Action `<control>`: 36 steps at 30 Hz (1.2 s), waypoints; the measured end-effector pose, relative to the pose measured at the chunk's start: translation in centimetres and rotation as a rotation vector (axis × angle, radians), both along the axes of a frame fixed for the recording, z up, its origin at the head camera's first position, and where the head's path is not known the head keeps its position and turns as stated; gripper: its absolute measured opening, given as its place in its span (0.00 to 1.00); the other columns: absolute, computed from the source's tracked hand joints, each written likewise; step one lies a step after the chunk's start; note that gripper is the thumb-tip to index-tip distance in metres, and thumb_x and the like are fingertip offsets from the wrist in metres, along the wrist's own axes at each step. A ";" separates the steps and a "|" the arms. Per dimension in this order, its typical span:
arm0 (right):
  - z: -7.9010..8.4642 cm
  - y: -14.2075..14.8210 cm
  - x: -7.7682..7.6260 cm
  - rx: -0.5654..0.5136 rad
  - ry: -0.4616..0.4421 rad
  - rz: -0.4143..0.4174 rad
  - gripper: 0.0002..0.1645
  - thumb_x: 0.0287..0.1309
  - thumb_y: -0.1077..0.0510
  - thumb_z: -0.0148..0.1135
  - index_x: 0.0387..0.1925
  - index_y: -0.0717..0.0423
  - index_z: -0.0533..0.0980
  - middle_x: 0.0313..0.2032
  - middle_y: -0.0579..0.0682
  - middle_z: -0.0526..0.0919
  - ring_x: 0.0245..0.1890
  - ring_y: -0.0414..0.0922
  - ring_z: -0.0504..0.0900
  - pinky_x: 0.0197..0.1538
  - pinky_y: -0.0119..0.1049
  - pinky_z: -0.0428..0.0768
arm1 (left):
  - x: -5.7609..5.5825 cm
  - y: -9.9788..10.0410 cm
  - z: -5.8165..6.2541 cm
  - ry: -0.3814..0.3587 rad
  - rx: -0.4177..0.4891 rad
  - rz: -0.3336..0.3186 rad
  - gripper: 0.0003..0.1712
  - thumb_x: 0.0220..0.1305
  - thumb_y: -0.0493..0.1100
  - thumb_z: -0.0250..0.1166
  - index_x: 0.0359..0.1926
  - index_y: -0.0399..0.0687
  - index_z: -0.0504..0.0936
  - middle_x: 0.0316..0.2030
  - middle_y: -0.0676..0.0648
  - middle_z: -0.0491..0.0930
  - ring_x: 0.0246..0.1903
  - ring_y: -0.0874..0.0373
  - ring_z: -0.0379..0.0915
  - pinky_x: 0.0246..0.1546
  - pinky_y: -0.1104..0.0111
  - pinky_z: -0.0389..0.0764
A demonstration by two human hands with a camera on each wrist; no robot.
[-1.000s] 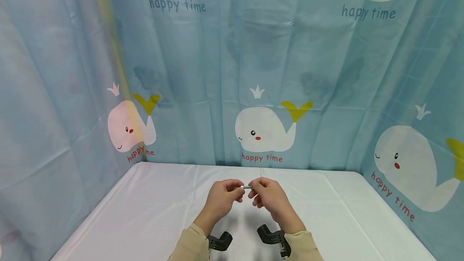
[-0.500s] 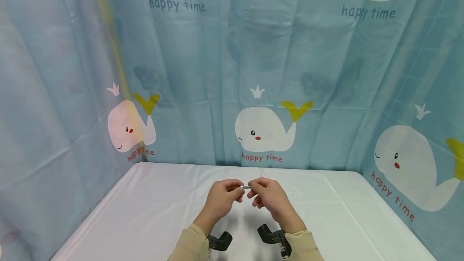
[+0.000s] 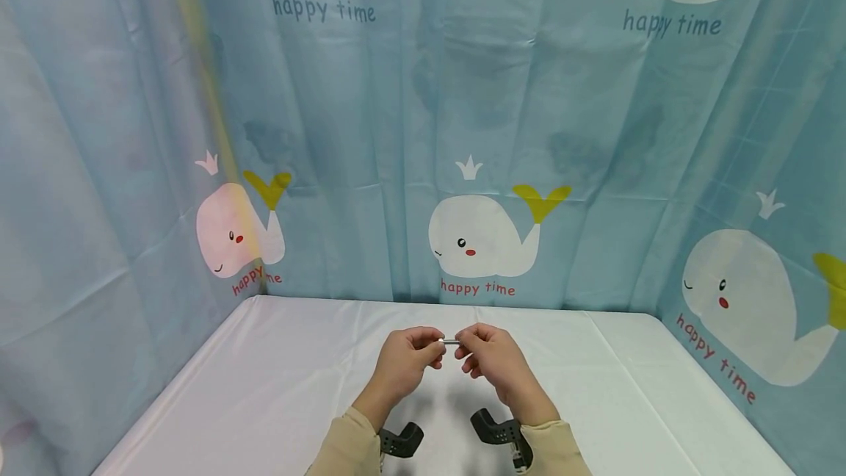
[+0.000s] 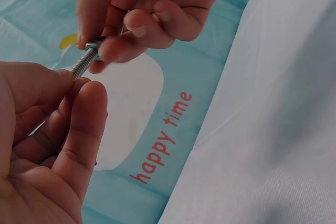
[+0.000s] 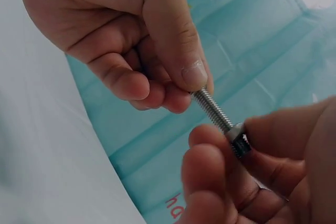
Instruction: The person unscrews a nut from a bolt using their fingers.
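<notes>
A silver threaded bolt (image 5: pixel 212 109) spans the short gap between the two hands, held above the table. My left hand (image 3: pixel 405 358) pinches one end of it between thumb and fingers, which hide that end. At the other end, a hex nut (image 5: pixel 237 136) sits around the threads, gripped by the thumb and fingertips of my right hand (image 3: pixel 490 358). In the left wrist view the nut (image 4: pixel 93 46) is partly covered by the right fingers, and bare thread shows between the hands. The remaining right fingers are loosely curled below.
A white cloth (image 3: pixel 264 388) covers the table under both hands. Blue curtains (image 3: pixel 370 241) printed with whales stand behind it and on both sides. Black wrist mounts (image 3: pixel 402 441) are strapped at the beige sleeves (image 3: pixel 346 446).
My right hand has shifted slightly left and then back right, with its fingers moving a little at the nut. My left hand holds the bolt steady in the same place.
</notes>
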State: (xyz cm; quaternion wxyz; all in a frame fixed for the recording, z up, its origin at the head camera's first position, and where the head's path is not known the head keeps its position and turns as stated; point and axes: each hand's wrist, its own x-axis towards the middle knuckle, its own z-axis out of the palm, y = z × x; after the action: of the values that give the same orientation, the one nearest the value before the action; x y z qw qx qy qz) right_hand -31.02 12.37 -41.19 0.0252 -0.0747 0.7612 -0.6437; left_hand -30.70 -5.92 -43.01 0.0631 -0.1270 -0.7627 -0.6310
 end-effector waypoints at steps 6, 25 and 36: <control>0.4 -0.1 0.1 -0.053 0.025 -0.037 0.16 0.67 0.59 0.57 0.53 0.60 0.77 0.46 0.57 0.81 0.29 0.51 0.83 0.32 0.39 0.80 | 0.0 0.0 0.0 -0.007 0.006 0.002 0.05 0.67 0.40 0.66 0.40 0.45 0.86 0.28 0.46 0.83 0.28 0.54 0.81 0.39 0.57 0.82; 0.2 0.0 0.1 -0.015 -0.006 -0.018 0.17 0.70 0.50 0.60 0.44 0.62 0.80 0.32 0.56 0.83 0.22 0.46 0.78 0.29 0.37 0.78 | -0.1 -0.1 0.0 -0.004 0.012 0.004 0.05 0.67 0.41 0.66 0.40 0.45 0.86 0.27 0.49 0.82 0.28 0.54 0.82 0.39 0.54 0.82; 0.3 0.1 0.1 -0.013 -0.023 -0.017 0.17 0.70 0.51 0.59 0.46 0.62 0.79 0.32 0.55 0.83 0.23 0.47 0.78 0.29 0.37 0.78 | -0.1 -0.1 0.0 0.002 0.004 0.003 0.05 0.67 0.41 0.66 0.40 0.45 0.86 0.27 0.49 0.83 0.28 0.54 0.82 0.36 0.61 0.82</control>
State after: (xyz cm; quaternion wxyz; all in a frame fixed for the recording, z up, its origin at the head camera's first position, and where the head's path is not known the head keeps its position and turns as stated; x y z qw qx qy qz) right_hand -30.93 12.44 -40.90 0.0282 -0.0611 0.7571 -0.6498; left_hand -30.85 -6.06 -43.05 0.0650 -0.1265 -0.7615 -0.6324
